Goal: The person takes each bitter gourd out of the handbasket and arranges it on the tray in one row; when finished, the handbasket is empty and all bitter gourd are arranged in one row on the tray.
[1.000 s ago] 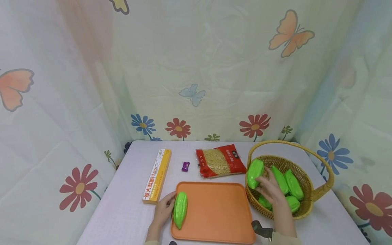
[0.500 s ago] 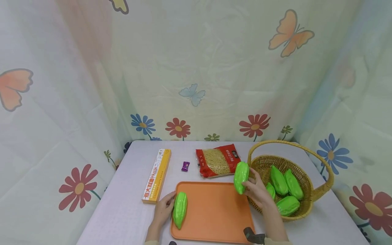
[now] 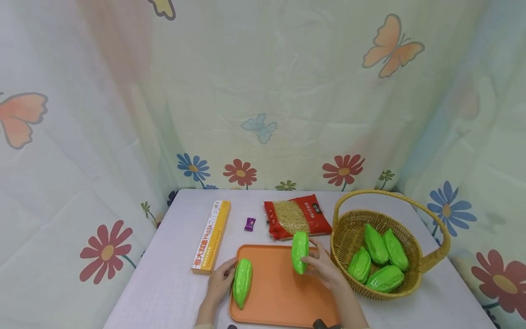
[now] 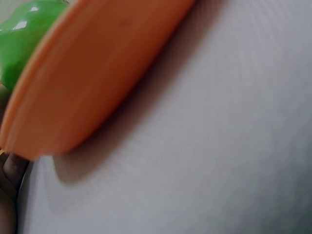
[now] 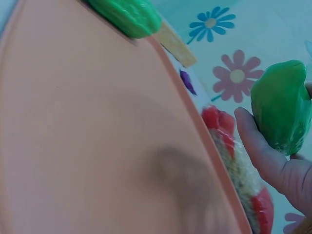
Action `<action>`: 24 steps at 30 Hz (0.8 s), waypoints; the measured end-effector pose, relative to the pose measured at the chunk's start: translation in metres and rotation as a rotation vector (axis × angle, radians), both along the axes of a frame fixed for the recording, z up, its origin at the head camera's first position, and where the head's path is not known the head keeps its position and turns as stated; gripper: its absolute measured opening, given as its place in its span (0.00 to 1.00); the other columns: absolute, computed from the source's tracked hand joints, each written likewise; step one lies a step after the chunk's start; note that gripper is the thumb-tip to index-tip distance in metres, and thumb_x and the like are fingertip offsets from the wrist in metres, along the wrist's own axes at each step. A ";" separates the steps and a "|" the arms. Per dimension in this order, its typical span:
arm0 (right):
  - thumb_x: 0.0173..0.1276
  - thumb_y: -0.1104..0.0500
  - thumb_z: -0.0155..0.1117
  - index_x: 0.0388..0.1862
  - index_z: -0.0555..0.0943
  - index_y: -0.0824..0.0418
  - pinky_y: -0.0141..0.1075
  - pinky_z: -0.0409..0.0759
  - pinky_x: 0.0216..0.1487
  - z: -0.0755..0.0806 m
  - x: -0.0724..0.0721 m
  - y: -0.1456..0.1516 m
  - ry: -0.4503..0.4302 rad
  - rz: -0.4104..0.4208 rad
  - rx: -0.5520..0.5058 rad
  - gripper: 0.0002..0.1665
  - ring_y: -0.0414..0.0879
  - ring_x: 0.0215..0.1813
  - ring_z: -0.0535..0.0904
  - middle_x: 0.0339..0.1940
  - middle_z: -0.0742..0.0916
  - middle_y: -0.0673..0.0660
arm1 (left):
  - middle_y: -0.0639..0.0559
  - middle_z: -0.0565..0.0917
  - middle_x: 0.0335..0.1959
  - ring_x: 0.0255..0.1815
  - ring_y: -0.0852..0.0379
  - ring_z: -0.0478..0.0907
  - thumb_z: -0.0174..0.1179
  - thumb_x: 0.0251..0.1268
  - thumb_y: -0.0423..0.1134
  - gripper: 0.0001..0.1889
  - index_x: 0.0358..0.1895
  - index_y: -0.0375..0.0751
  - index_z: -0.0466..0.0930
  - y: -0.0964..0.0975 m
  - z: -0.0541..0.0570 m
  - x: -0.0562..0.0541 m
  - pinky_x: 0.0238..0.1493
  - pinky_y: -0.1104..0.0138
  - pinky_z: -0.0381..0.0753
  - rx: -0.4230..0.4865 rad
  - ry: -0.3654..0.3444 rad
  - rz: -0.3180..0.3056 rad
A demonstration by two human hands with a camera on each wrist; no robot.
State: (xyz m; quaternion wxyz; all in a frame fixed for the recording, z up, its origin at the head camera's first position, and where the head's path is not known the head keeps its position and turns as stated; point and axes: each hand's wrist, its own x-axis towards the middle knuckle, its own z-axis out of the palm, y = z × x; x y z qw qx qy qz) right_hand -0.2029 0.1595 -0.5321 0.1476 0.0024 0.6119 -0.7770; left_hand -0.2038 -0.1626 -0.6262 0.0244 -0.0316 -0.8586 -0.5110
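In the head view my right hand [image 3: 324, 267] holds a light green, ridged bitter melon [image 3: 300, 252] above the upper right part of an orange tray [image 3: 283, 292]. The right wrist view shows my thumb against the side of this bitter melon [image 5: 280, 107]; the other fingers are mostly hidden. A second bitter melon [image 3: 242, 283] lies lengthwise along the tray's left side. My left hand [image 3: 219, 281] grips the tray's left rim beside it. From the left wrist, the tray's outer wall [image 4: 92, 73] fills the upper left, with only a bit of my fingers [image 4: 14, 168] visible at its edge.
A wicker basket [image 3: 344, 228] with a tall handle stands right of the tray, holding several bitter melons [image 3: 376, 244]. Behind the tray lie a red bag of pasta [image 3: 296, 217] and a small purple packet [image 3: 249, 224]. A yellow-and-white pasta box [image 3: 211, 237] lies to the left.
My right hand has carried the bitter melon leftward and down, from the basket's left edge to above the tray. My left hand and the melon on the tray stay in place.
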 end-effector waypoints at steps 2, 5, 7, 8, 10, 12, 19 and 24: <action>0.61 0.68 0.56 0.71 0.41 0.59 0.48 0.79 0.41 -0.004 0.000 -0.005 -0.007 0.004 0.013 0.46 0.51 0.42 0.78 0.51 0.71 0.69 | 0.53 0.76 0.57 0.58 0.52 0.71 0.55 0.65 0.43 0.18 0.58 0.49 0.75 0.000 0.001 0.000 0.55 0.59 0.72 0.003 -0.013 0.003; 0.61 0.66 0.58 0.70 0.41 0.61 0.46 0.79 0.40 -0.009 0.001 -0.012 -0.009 0.009 0.049 0.46 0.51 0.41 0.79 0.50 0.72 0.69 | 0.54 0.76 0.57 0.58 0.52 0.71 0.55 0.65 0.43 0.18 0.58 0.50 0.75 0.000 0.001 0.000 0.55 0.59 0.73 0.005 -0.019 0.002; 0.61 0.66 0.58 0.70 0.42 0.63 0.45 0.80 0.40 -0.012 0.002 -0.016 -0.011 0.019 0.062 0.46 0.51 0.41 0.79 0.50 0.73 0.69 | 0.54 0.75 0.57 0.58 0.52 0.71 0.54 0.65 0.43 0.18 0.58 0.49 0.74 0.000 0.001 0.001 0.54 0.58 0.73 0.004 -0.017 0.000; 0.61 0.66 0.58 0.70 0.42 0.64 0.45 0.80 0.40 -0.013 0.002 -0.018 -0.012 0.026 0.072 0.46 0.51 0.40 0.79 0.49 0.73 0.70 | 0.53 0.75 0.58 0.58 0.51 0.71 0.54 0.65 0.42 0.18 0.58 0.49 0.74 0.000 0.001 0.001 0.54 0.58 0.73 0.003 -0.013 -0.002; 0.60 0.66 0.58 0.69 0.43 0.66 0.45 0.80 0.40 -0.016 0.004 -0.022 -0.015 0.037 0.081 0.46 0.51 0.40 0.78 0.49 0.73 0.71 | 0.54 0.75 0.58 0.57 0.52 0.71 0.54 0.65 0.43 0.18 0.58 0.50 0.74 0.000 0.001 0.001 0.54 0.58 0.73 0.005 -0.020 0.003; 0.59 0.67 0.58 0.69 0.43 0.66 0.46 0.79 0.42 -0.018 0.005 -0.025 -0.023 0.048 0.069 0.46 0.51 0.41 0.78 0.50 0.72 0.72 | 0.53 0.75 0.58 0.57 0.51 0.72 0.54 0.65 0.43 0.18 0.58 0.49 0.74 -0.001 0.000 0.001 0.54 0.58 0.73 -0.005 -0.007 -0.001; 0.57 0.68 0.60 0.68 0.41 0.68 0.49 0.79 0.45 -0.022 0.009 -0.041 -0.051 0.068 0.040 0.48 0.53 0.42 0.77 0.53 0.68 0.76 | 0.50 0.76 0.57 0.56 0.50 0.73 0.55 0.64 0.43 0.18 0.57 0.47 0.75 -0.001 0.000 0.001 0.53 0.57 0.74 -0.011 0.015 -0.003; 0.58 0.69 0.59 0.68 0.39 0.70 0.48 0.80 0.41 -0.023 0.013 -0.055 -0.065 0.089 0.061 0.48 0.53 0.40 0.77 0.50 0.69 0.75 | 0.51 0.76 0.56 0.56 0.50 0.73 0.55 0.64 0.42 0.18 0.57 0.47 0.75 -0.001 0.000 0.000 0.53 0.58 0.74 -0.017 0.016 -0.002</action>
